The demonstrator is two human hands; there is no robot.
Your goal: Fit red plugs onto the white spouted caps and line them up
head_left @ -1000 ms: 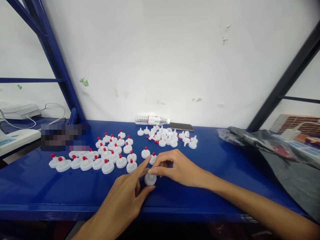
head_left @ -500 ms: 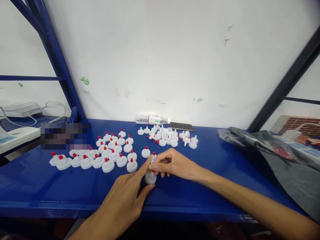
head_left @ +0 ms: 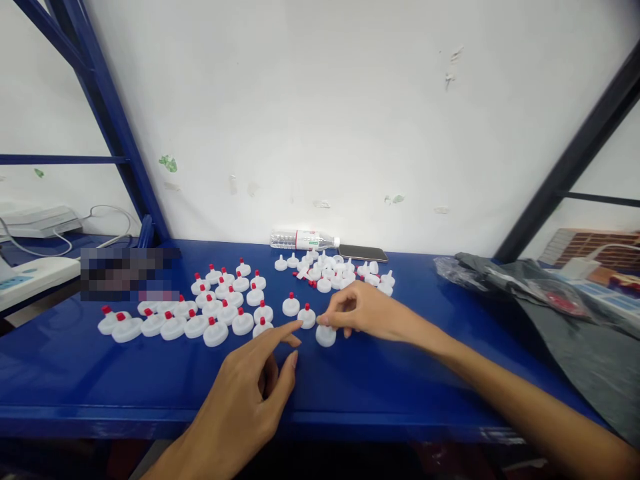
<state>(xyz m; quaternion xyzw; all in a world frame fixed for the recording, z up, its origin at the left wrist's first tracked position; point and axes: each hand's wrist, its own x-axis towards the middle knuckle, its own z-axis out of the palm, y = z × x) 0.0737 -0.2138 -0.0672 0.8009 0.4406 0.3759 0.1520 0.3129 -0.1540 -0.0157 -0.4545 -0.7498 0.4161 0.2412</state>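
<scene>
My right hand (head_left: 373,312) pinches the top of a white cap (head_left: 325,335) that rests on the blue table (head_left: 400,380); its tip is hidden under my fingertips. My left hand (head_left: 250,393) hovers just left of it, holding nothing, with the index finger stretched toward the caps and the thumb apart. Two white caps with red tips (head_left: 307,316) stand just beyond the left fingertip. Rows of several more red-tipped caps (head_left: 215,308) fill the table to the left. A loose heap of white caps without tips (head_left: 330,270) lies behind my right hand.
A water bottle (head_left: 303,240) lies on its side against the wall beside a dark phone (head_left: 363,253). A grey plastic bag (head_left: 555,307) covers the table's right end. A white power strip (head_left: 30,275) sits at far left, behind the blue shelf post (head_left: 115,127).
My right hand carried the cap from between both hands to the right and farther back. My left hand let go of it and drew slightly back.
</scene>
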